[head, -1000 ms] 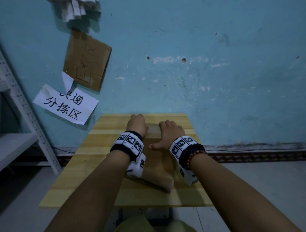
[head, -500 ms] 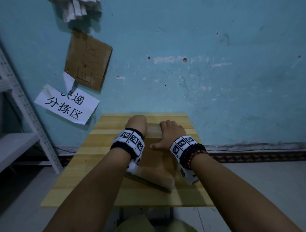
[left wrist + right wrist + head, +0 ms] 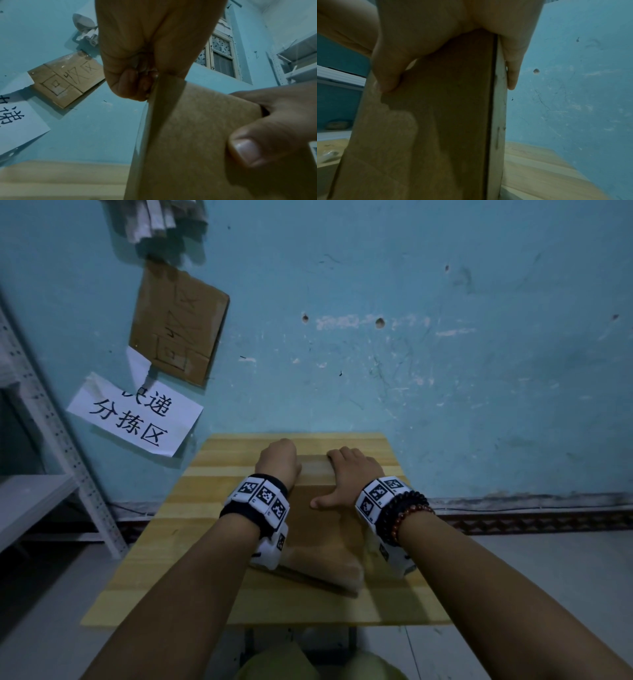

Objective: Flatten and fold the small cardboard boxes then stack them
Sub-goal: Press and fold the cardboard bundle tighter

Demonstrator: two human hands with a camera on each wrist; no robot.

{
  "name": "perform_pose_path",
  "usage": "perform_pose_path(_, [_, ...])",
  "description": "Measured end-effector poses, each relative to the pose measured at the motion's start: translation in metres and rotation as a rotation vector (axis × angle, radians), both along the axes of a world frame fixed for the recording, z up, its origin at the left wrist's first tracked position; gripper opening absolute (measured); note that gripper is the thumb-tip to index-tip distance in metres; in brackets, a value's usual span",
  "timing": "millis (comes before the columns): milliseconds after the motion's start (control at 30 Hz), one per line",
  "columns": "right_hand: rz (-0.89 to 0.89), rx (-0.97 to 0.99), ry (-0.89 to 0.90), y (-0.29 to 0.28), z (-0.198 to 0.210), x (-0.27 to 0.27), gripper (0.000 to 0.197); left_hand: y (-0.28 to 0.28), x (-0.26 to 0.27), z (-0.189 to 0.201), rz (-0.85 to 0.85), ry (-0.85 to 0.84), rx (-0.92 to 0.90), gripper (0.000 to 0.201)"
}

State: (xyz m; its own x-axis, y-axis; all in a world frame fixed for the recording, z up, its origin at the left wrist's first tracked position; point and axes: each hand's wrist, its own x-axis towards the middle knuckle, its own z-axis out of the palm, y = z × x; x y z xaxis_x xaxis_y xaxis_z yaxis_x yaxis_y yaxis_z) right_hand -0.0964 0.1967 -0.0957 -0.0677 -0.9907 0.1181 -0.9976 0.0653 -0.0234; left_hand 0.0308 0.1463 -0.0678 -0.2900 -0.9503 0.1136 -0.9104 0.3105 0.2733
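Flat brown cardboard box (image 3: 318, 529) lay on pale wooden table (image 3: 205, 542), long axis near-to-far. At far end — left hand (image 3: 277, 462) curled round left edge, right hand (image 3: 349, 477) fingers hooked over, thumb spread.

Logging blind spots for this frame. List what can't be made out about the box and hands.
Head view: right hand fingertips, curled over the cardboard box's far edge.
Head view: left hand fingers, behind its knuckles; left wrist view leaves unclear whether they pinch anything.
Head view: box's near left corner, under the wrist camera.
Paper sign: first character, partly covered by a white flap.
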Motion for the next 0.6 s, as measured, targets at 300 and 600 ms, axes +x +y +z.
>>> perform_pose_path(300, [-0.012, 0.083, 0.086, 0.002, 0.007, 0.004, 0.1, 0.011, -0.001, 0.002, -0.043, -0.14, -0.097, 0.026])
perform_pose_path(600, [0.077, 0.094, 0.024, -0.005, 0.007, 0.045, 0.091, 0.023, -0.002, 0.006, -0.041, -0.113, -0.139, 0.023])
